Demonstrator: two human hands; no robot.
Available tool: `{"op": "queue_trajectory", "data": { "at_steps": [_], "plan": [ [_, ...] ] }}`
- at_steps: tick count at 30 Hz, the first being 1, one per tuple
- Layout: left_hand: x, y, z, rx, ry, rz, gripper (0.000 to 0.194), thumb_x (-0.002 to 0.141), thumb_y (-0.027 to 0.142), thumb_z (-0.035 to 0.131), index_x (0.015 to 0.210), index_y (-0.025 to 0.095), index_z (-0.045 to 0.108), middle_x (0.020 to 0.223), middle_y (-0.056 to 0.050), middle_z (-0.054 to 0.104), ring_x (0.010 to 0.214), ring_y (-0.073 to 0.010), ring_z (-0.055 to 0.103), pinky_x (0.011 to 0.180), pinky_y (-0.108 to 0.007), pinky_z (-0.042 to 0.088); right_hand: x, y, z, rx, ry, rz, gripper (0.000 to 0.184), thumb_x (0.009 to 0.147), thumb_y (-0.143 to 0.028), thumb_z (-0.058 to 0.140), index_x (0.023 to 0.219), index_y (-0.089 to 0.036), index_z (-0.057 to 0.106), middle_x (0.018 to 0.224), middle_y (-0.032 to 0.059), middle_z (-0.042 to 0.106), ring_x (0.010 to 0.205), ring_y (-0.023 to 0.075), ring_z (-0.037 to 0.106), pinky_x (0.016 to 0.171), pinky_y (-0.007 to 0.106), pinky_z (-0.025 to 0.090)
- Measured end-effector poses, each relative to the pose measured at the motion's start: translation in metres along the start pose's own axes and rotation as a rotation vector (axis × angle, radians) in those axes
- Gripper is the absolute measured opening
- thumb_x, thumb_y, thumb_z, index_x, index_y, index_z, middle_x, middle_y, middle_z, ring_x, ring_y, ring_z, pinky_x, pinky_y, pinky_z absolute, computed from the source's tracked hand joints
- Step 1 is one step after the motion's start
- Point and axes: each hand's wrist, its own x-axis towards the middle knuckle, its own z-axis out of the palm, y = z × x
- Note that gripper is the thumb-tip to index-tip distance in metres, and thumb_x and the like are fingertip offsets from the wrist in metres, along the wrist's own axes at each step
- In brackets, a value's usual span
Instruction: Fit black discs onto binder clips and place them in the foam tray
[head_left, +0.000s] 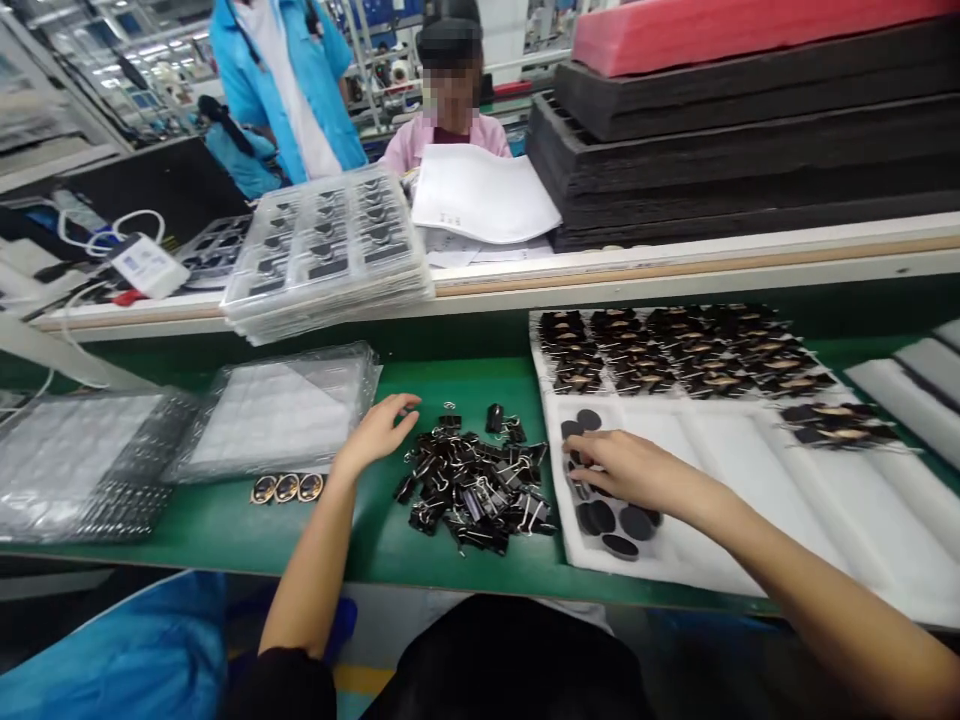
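My left hand (384, 430) is over the green bench, fingers loosely stretched and nothing in them. Just right of it lies a heap of black binder clips (476, 485), with a few stray ones behind the heap. My right hand (619, 465) reaches into the left channel of a white foam tray (720, 450). Its fingertips are apart and among flat black discs (637, 522); part of those discs is hidden under the hand. Rows of dark pieces with clips on them (682, 350) fill the tray's far side. Three round gold-rimmed parts (286, 488) lie left of my left forearm.
Clear plastic trays (277, 415) are stacked on the bench's left. On the shelf above stand more clear trays (330, 240), white papers (484, 195) and black foam blocks (750, 170) under a red one. Two people are behind the shelf; a blue sleeve shows at lower left.
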Motion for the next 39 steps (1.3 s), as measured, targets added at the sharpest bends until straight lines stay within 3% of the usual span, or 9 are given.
{"op": "queue_trajectory", "data": {
  "at_steps": [9,13,16,19,22,28,32,36,39],
  "plan": [
    [0.031,0.008,0.022,-0.198,-0.283,0.13,0.045,0.105,0.048,0.041,0.138,0.025,0.062,0.142,-0.005,0.066,0.125,-0.0232,0.065,0.106,-0.037,0.052,-0.003,0.003,-0.007,0.176,-0.177,0.036,0.033,0.085,-0.046,0.062,0.109,-0.024,0.064,0.1,0.0085,0.073,0.093,0.0297,0.07,0.074,0.037,0.054],
    [-0.031,0.01,0.012,0.014,0.031,0.069,0.042,0.108,0.042,0.038,0.14,0.025,0.059,0.148,-0.007,0.061,0.132,-0.0246,0.059,0.112,-0.041,0.046,-0.007,0.03,0.013,0.24,-0.136,0.0,0.04,0.082,-0.047,0.064,0.117,-0.027,0.066,0.112,0.0102,0.075,0.101,0.0326,0.072,0.084,0.042,0.058],
    [-0.101,-0.005,0.0,0.321,0.25,-0.214,0.031,0.107,0.036,0.042,0.12,0.022,0.067,0.122,-0.009,0.071,0.115,-0.0272,0.064,0.101,-0.043,0.048,-0.01,0.053,0.027,0.247,-0.12,0.004,0.039,0.079,-0.047,0.067,0.114,-0.03,0.069,0.117,0.0096,0.076,0.104,0.0357,0.073,0.086,0.045,0.06],
    [-0.154,-0.032,-0.004,0.614,0.348,-0.517,0.028,0.104,0.04,0.048,0.109,0.02,0.067,0.111,-0.014,0.07,0.111,-0.0347,0.061,0.095,-0.049,0.046,-0.012,0.066,0.032,0.253,-0.092,-0.005,0.032,0.082,-0.049,0.064,0.109,-0.034,0.072,0.106,0.0093,0.079,0.093,0.0361,0.076,0.079,0.046,0.061],
    [-0.175,-0.057,0.001,0.651,0.306,-0.575,0.036,0.101,0.047,0.053,0.122,0.019,0.062,0.126,-0.016,0.067,0.119,-0.0384,0.055,0.094,-0.052,0.043,-0.01,0.064,0.028,0.26,-0.1,-0.029,0.028,0.083,-0.047,0.067,0.107,-0.035,0.074,0.1,0.0109,0.079,0.089,0.0349,0.076,0.077,0.044,0.06],
    [-0.171,-0.074,0.01,0.527,0.291,-0.504,0.026,0.101,0.039,0.052,0.119,0.022,0.061,0.129,-0.013,0.068,0.121,-0.0348,0.053,0.098,-0.052,0.037,-0.013,0.037,0.01,0.227,-0.17,-0.127,0.028,0.094,-0.048,0.057,0.087,-0.025,0.072,0.094,0.0092,0.075,0.089,0.0299,0.072,0.079,0.042,0.055],
    [-0.181,-0.068,0.001,0.376,0.269,-0.467,0.019,0.094,0.034,0.057,0.11,0.024,0.061,0.119,-0.009,0.071,0.117,-0.0325,0.06,0.101,-0.052,0.039,-0.028,0.031,-0.004,0.301,-0.156,-0.055,0.03,0.098,-0.05,0.056,0.09,-0.025,0.07,0.096,0.0068,0.074,0.089,0.0264,0.071,0.078,0.038,0.056],
    [-0.18,-0.03,-0.016,0.086,0.228,-0.278,0.027,0.094,0.038,0.062,0.117,0.027,0.056,0.117,-0.004,0.071,0.11,-0.0262,0.067,0.098,-0.043,0.05,-0.033,0.023,-0.02,0.432,0.081,-0.003,0.033,0.095,-0.057,0.062,0.093,-0.025,0.071,0.096,0.0069,0.076,0.085,0.0242,0.072,0.074,0.035,0.059],
    [-0.131,0.006,-0.021,-0.052,0.234,-0.108,0.033,0.095,0.038,0.063,0.125,0.028,0.052,0.119,-0.004,0.07,0.101,-0.0222,0.07,0.092,-0.038,0.055,-0.007,-0.001,-0.031,0.468,0.298,-0.067,0.032,0.093,-0.053,0.066,0.102,-0.024,0.073,0.1,0.0078,0.078,0.085,0.0237,0.074,0.076,0.035,0.061]
  ]
}}
